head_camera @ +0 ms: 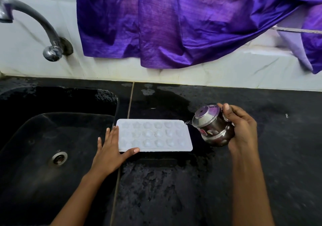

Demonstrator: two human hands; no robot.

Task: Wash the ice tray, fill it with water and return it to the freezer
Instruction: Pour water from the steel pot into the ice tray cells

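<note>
A white ice tray [154,135] with several flower-shaped cells lies flat on the wet black counter, just right of the sink. My left hand [111,149] rests against the tray's left end, fingers straight along its edge and thumb along its front edge. My right hand [240,130] grips a small steel pot [211,126], tilted toward the tray. A thin stream of water runs from the pot's rim onto the tray's far right corner.
A black sink [34,138] with a metal drain [59,157] lies at the left. A steel tap [34,23] sticks out of the white tiled wall above it. A purple cloth [174,25] hangs over the wall behind the counter [278,147].
</note>
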